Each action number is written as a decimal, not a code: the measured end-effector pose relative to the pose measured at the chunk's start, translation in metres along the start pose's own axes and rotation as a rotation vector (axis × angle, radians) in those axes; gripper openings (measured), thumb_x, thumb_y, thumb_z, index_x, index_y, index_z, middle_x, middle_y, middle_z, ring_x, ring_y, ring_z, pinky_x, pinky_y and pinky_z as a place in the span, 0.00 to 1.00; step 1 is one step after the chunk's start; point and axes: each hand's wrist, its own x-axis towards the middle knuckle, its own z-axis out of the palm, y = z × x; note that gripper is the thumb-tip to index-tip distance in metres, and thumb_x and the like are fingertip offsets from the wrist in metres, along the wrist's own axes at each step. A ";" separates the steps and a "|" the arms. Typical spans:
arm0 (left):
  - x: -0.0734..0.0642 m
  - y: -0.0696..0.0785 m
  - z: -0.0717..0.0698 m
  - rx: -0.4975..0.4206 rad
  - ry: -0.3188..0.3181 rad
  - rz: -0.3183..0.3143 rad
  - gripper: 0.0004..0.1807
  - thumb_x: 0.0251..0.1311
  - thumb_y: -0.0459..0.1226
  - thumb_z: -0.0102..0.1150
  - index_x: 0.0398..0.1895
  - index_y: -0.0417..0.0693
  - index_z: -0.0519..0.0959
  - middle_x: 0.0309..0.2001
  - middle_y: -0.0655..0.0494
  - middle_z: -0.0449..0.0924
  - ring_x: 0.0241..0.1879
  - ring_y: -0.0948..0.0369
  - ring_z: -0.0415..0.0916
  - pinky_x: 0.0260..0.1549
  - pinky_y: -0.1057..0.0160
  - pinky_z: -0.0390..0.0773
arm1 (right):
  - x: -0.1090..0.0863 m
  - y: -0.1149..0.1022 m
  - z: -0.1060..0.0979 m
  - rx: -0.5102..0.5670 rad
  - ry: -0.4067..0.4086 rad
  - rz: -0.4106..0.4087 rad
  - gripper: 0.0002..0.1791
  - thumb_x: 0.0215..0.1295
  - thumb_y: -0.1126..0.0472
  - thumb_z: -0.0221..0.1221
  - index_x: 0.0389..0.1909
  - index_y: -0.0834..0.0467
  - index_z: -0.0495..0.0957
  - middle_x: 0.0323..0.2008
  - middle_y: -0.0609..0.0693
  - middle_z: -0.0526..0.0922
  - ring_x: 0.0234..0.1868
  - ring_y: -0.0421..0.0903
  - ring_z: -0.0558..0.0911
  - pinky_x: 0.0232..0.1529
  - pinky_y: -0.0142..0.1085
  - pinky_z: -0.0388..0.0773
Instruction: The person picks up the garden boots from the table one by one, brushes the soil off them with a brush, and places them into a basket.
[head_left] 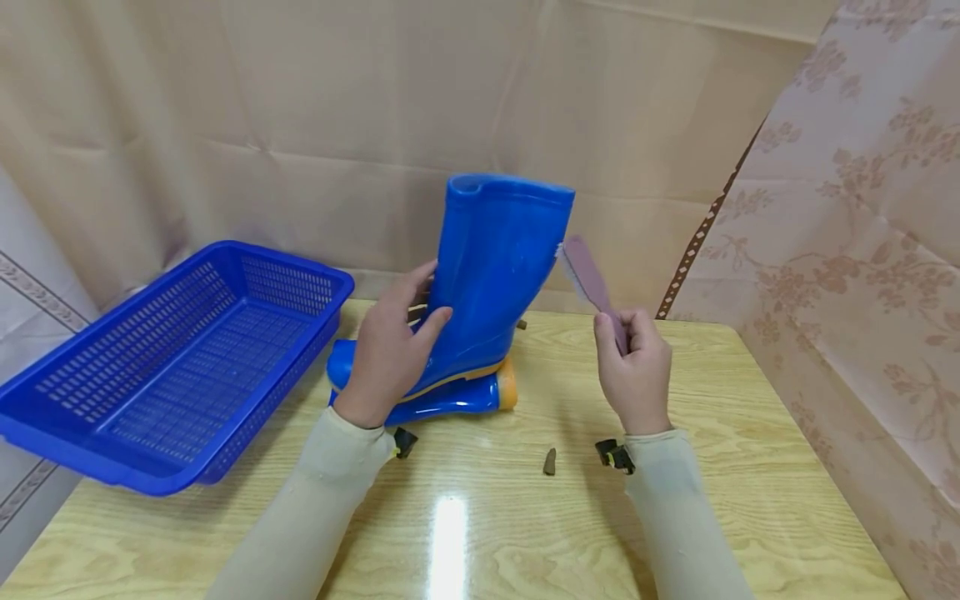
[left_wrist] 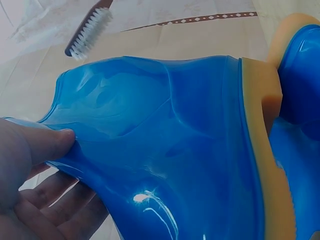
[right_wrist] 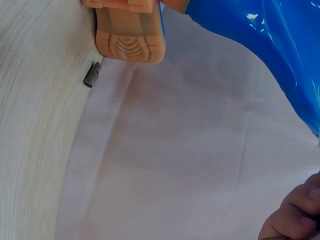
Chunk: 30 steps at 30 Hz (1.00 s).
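A blue rubber boot [head_left: 498,267] with an orange sole stands tilted, its opening at the top. My left hand [head_left: 390,346] holds it by the front of the shaft, thumb [left_wrist: 60,142] on the near side and fingers behind. Between thumb and fingers, my right hand [head_left: 637,371] grips the handle of a mauve brush [head_left: 588,271]. The brush's white bristles [left_wrist: 92,32] face the boot, their tip right at the back edge of the shaft. Beneath the tilted boot, a second blue boot [head_left: 457,398] lies on its side, its orange heel [head_left: 507,385] pointing right.
A blue plastic basket [head_left: 341,292] with slotted walls stands at the left of the wooden table [head_left: 750,467]. One small brown piece [head_left: 550,462] lies near the front, another brown piece [head_left: 522,324] behind the boots. Beige cloth [head_left: 315,108] hangs behind the table.
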 end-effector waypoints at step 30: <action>-0.002 -0.004 -0.001 0.011 -0.175 0.050 0.36 0.79 0.43 0.51 0.84 0.68 0.50 0.78 0.54 0.62 0.74 0.49 0.66 0.67 0.40 0.71 | -0.003 -0.003 0.003 0.033 -0.121 -0.108 0.12 0.83 0.62 0.46 0.40 0.64 0.71 0.22 0.47 0.67 0.16 0.39 0.60 0.14 0.32 0.57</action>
